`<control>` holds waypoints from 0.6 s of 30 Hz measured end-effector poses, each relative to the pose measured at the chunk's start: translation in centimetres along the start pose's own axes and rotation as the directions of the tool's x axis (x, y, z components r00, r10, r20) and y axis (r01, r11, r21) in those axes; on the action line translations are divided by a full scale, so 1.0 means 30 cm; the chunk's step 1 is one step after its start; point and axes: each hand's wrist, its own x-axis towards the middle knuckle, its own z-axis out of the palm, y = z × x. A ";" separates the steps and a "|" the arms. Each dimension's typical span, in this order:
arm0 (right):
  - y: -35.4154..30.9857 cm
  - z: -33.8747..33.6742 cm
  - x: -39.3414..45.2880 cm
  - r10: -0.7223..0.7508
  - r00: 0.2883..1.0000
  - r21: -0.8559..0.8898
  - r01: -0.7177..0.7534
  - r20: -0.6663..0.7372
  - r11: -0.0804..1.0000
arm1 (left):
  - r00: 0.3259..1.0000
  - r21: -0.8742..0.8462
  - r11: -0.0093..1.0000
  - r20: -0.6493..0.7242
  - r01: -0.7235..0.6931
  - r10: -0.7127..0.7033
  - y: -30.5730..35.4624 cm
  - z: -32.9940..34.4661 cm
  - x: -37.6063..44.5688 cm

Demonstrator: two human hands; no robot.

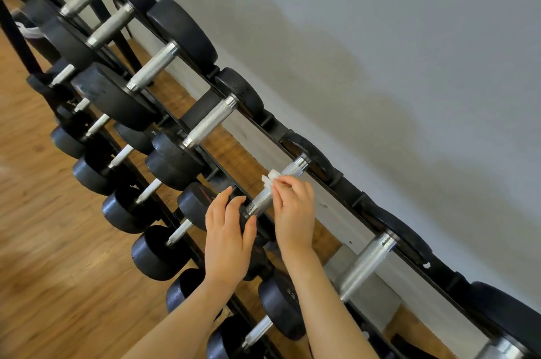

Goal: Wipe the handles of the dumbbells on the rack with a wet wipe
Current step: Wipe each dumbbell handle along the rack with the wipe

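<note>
Pinching a crumpled white wet wipe (270, 176) between thumb and curled fingers, a person's right hand (294, 212) presses it against the knurled silver handle (275, 187) of a dumbbell resting on the top tier of a black rack (348, 183), roughly midway along the bar. The left hand (227, 229) sits just beside it with fingers straight and loosely spread, their tips touching the near black weight head (196, 204) and the near end of the same handle, gripping nothing. Both bare forearms reach up from the bottom of the tilted head view. Along the top tier, more dumbbells with silver handles lie in a row running from upper left to lower right: one neighbouring handle (209, 122) sits up and to the left of the hands, another, thicker one (366, 266) down and to the right. A lower tier nearer the camera carries smaller dumbbells (159, 251) with slim pale handles and round black heads. The rack stands on a wooden floor (44, 241) and close to a plain grey wall (380, 51), which fills the upper right of the view. The far left edge of the floor is blurred.
</note>
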 end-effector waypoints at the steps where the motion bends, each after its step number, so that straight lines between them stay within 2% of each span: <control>1: 0.006 -0.005 -0.001 -0.031 0.999 -0.012 0.032 0.029 0.999 | 1.000 0.001 1.000 0.003 0.003 -0.003 -0.001 -0.001 0.000; 4: 0.027 -0.025 0.005 -0.085 0.992 0.005 0.085 0.090 0.996 | 1.000 0.001 1.000 0.015 -0.002 0.002 -0.003 -0.004 0.000; 10: 0.046 -0.033 0.018 -0.116 0.990 0.012 0.115 0.081 0.993 | 1.000 -0.013 1.000 0.006 0.004 -0.004 -0.001 -0.004 0.001; 15: 0.057 -0.037 0.009 -0.196 0.971 0.023 0.195 0.137 0.981 | 1.000 -0.015 1.000 0.009 -0.007 0.007 -0.002 -0.006 0.002; 18: 0.067 -0.053 0.040 -0.110 0.991 0.012 0.109 0.076 0.994 | 1.000 -0.028 1.000 0.005 0.001 -0.001 -0.002 0.000 0.003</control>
